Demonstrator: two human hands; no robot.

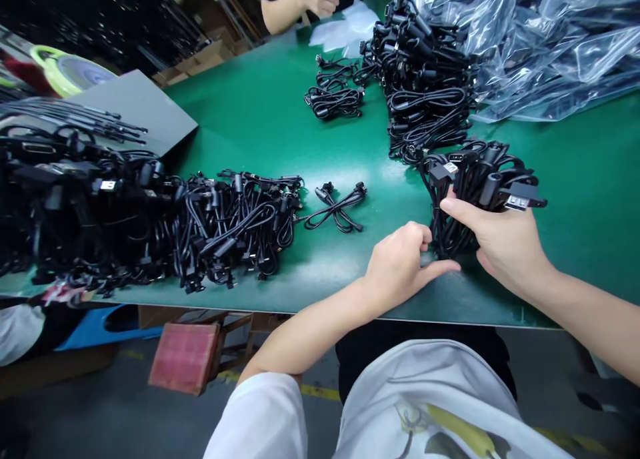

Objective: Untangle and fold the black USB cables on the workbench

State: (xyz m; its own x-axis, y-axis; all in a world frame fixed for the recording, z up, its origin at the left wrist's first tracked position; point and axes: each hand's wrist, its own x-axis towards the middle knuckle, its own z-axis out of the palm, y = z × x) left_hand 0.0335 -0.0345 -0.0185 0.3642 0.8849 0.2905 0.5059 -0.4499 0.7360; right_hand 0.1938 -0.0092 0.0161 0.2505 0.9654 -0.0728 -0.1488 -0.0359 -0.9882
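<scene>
black cable bundle (470,182) is being grasped by right hand (513,245) | left hand (397,262) is being held beside it, whether gripping cannot be told

right hand (507,239) grips bundle of coiled black cables (463,185) at glossy green tabletop (240,125). left hand (400,262) just beside it, thumb spread. crumpled clear plastic bags (540,52), upper right.

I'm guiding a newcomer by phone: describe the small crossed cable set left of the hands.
On the green table, find the wide black cable pile at left. Between its right end and the left hand lies the crossed cable set. Unlike the heaped pile, it forms a low X.
</scene>
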